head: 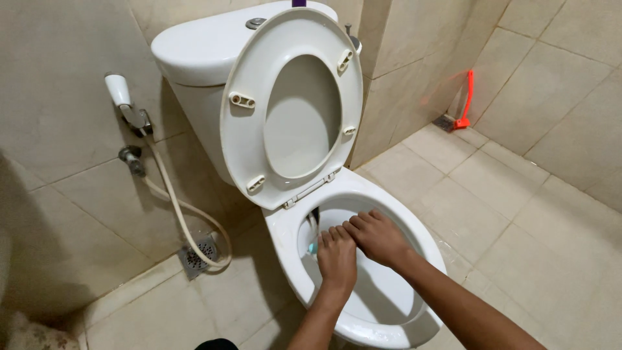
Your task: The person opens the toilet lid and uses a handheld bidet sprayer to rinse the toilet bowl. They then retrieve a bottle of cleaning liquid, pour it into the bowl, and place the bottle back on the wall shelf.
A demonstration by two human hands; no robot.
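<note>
both hands are down inside the toilet bowl (pixel 414 272), a glossy white ceramic oval with a smooth rounded rim. the left hand (pixel 337 256) and right hand (pixel 379 236) sit side by side, touching, fingers curled downward over something i can only partly see: a small teal tip (pixel 313 247) pokes out just left of the left hand's fingers, and a thin dark handle (pixel 315 216) rises beyond them toward the back of the bowl. looks like both hands are clenched around that tool, but the grip itself is hidden under the knuckles, so i can't tell for sure what each one holds.

the seat and lid (pixel 291 104) are flipped up, hard white plastic, egg-shaped opening, with little beige bumper pads on the underside, leaning against the smooth cistern (pixel 201 48) with a round metal flush button on top.

left of that, a white-handled bidet sprayer (pixel 118 89) hangs on a chrome wall fitting, its pale ribbed hose (pixel 178 210) looping down to a square metal floor drain (pixel 201 254). walls and floor are matte beige tiles. a red-handled brush (pixel 463 104) leans in the far corner.
</note>
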